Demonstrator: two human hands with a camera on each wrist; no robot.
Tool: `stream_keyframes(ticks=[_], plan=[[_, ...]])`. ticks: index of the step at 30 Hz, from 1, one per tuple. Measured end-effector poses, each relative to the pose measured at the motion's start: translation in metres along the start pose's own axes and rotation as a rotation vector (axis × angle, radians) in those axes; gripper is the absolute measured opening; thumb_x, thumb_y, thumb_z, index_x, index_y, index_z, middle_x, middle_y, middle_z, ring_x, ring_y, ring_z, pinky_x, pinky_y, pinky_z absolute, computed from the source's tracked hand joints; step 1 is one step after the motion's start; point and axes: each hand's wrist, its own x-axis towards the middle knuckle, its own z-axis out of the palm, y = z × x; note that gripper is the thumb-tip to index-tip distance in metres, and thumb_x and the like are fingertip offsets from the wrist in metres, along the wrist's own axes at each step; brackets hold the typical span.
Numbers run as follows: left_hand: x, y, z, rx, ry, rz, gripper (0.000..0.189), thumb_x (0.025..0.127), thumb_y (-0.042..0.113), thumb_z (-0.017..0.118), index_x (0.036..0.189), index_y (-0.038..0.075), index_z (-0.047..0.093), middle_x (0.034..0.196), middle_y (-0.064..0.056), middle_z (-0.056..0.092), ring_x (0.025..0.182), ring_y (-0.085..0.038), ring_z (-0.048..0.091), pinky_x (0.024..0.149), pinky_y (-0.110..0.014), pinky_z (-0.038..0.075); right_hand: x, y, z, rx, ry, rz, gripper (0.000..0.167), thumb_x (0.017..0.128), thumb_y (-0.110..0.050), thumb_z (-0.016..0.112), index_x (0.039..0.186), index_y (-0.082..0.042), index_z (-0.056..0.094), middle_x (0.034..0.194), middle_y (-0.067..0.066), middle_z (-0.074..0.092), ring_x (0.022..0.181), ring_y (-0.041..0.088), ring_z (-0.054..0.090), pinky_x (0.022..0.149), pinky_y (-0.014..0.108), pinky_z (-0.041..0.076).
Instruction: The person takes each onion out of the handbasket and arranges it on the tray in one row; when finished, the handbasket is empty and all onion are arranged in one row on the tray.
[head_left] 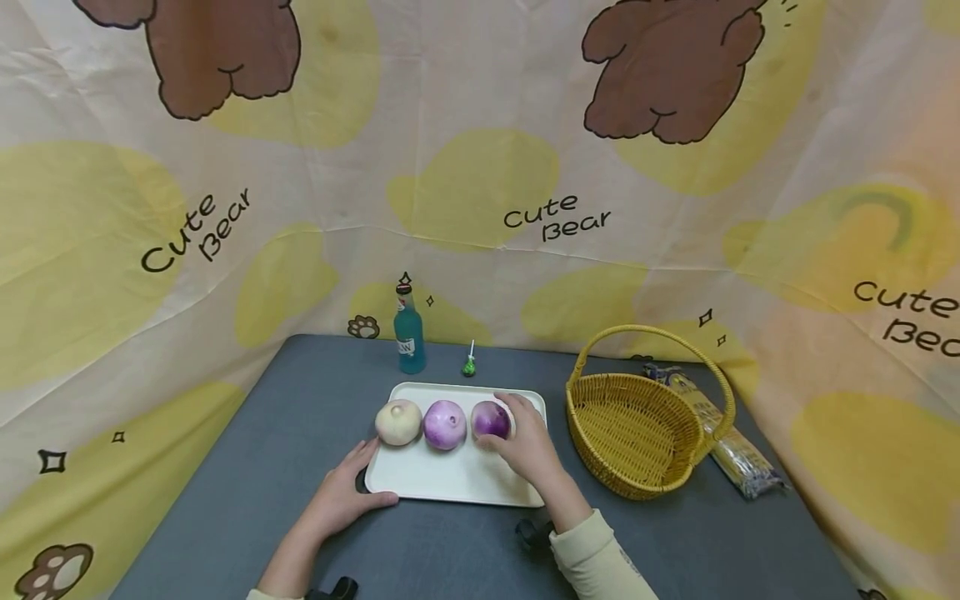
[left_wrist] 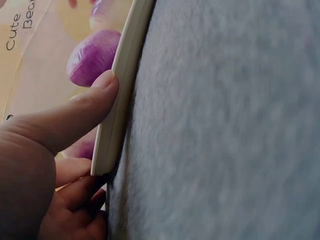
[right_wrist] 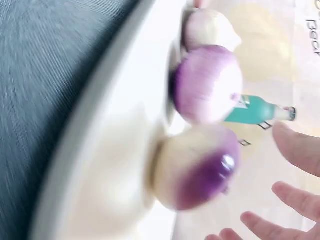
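Observation:
Three onions sit in a row on a white rectangular tray (head_left: 457,479): a pale onion (head_left: 398,422) at left, a light purple onion (head_left: 445,425) in the middle and a darker purple-and-white onion (head_left: 491,419) at right. My left hand (head_left: 341,492) grips the tray's near left corner, its thumb (left_wrist: 97,95) against the rim and the other fingers at the left side. Over the right onion reaches my right hand (head_left: 528,442). In the right wrist view its fingers (right_wrist: 300,202) are spread, with a gap between them and that onion (right_wrist: 200,170).
Right of the tray stands a yellow woven basket (head_left: 637,483) with a tall handle. A long clear-and-yellow packet (head_left: 742,458) lies behind it. Beyond the tray are a blue-green bottle (head_left: 409,333) and a green lollipop (head_left: 468,364). A printed cloth hangs behind the grey table (head_left: 247,483).

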Motion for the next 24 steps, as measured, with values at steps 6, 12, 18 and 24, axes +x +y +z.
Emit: stream_keyframes(ticks=[6, 12, 18, 24], plan=[[-0.004, 0.001, -0.017, 0.040, 0.020, 0.057, 0.102, 0.076, 0.047, 0.086, 0.154, 0.000, 0.038, 0.156, -0.026, 0.040, 0.144, -0.047, 0.037, 0.113, -0.063, 0.034, -0.005, -0.009, -0.033, -0.028, 0.016, -0.056, 0.060, 0.088, -0.027, 0.080, 0.141, -0.011, 0.057, 0.145, 0.014, 0.056, 0.136, 0.036, 0.051, 0.108, 0.058, 0.043], [-0.007, 0.014, -0.056, 0.148, 0.058, 0.122, 0.093, 0.084, 0.041, 0.081, 0.154, -0.001, 0.038, 0.154, -0.028, 0.042, 0.140, -0.048, 0.042, 0.110, -0.062, 0.039, -0.009, -0.019, -0.082, -0.059, 0.067, -0.165, 0.058, 0.091, -0.029, 0.077, 0.142, -0.012, 0.057, 0.145, 0.014, 0.056, 0.135, 0.035, 0.052, 0.102, 0.057, 0.048], [-0.015, 0.031, -0.100, 0.283, 0.159, 0.227, 0.088, 0.087, 0.041, 0.079, 0.154, 0.001, 0.039, 0.153, -0.027, 0.044, 0.137, -0.049, 0.046, 0.107, -0.064, 0.040, -0.022, -0.026, -0.144, -0.126, 0.099, -0.232, 0.059, 0.093, -0.030, 0.075, 0.146, -0.017, 0.053, 0.148, 0.009, 0.054, 0.125, 0.030, 0.058, 0.096, 0.052, 0.051], [-0.026, 0.043, -0.136, 0.392, 0.264, 0.347, 0.087, 0.084, 0.036, 0.083, 0.153, 0.003, 0.042, 0.149, -0.026, 0.049, 0.135, -0.049, 0.045, 0.105, -0.066, 0.039, -0.037, -0.026, -0.207, -0.243, 0.183, -0.335, 0.062, 0.090, -0.019, 0.078, 0.147, -0.018, 0.053, 0.145, 0.010, 0.057, 0.128, 0.033, 0.056, 0.095, 0.050, 0.048]])
